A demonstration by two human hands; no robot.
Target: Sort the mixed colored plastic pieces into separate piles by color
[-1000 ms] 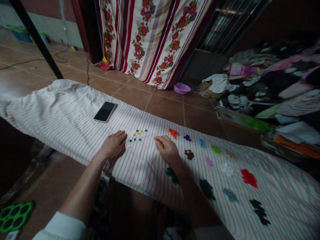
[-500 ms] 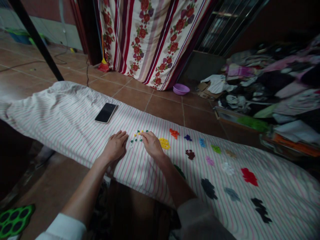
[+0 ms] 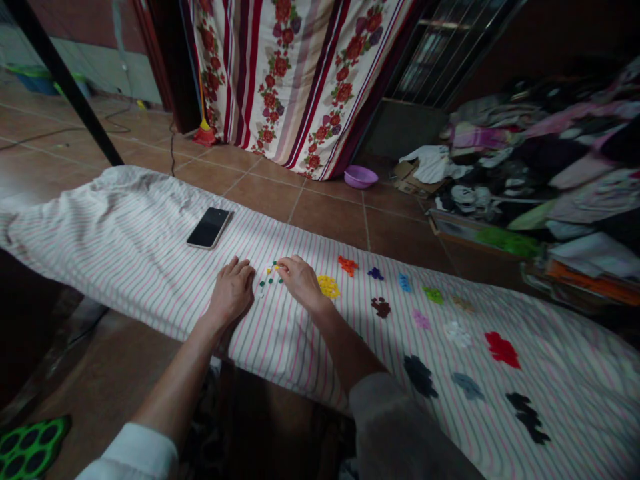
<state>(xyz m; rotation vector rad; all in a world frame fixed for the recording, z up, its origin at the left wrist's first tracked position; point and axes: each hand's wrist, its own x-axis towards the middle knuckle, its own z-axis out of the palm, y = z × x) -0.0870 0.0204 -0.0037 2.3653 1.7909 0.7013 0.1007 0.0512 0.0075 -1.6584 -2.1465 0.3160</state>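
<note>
My left hand (image 3: 233, 287) lies on the striped cloth (image 3: 150, 267) with its fingers stretched out, just left of a small group of loose pieces. Beyond its fingertips are several tiny green pieces (image 3: 271, 281) and yellow pieces (image 3: 269, 271), spaced apart. My right hand (image 3: 301, 280) reaches in from the right, thumb and forefinger pinched together over the upper right of this group. Whatever is between those fingertips is too small to make out, and the hand hides some of the pieces. Close to its right is a pile of yellow pieces (image 3: 329, 287).
Orange pieces (image 3: 347, 266), brown pieces (image 3: 381, 307), red pieces (image 3: 503, 350), black pieces (image 3: 527, 417) and several other colour piles spread rightward over the cloth. A phone (image 3: 209, 228) lies up and left of my hands. A purple basin (image 3: 361, 177) stands on the floor beyond.
My right hand has shifted slightly left over the small pieces, covering a green one at the right that showed before. My left hand stays nearly where it was.
</note>
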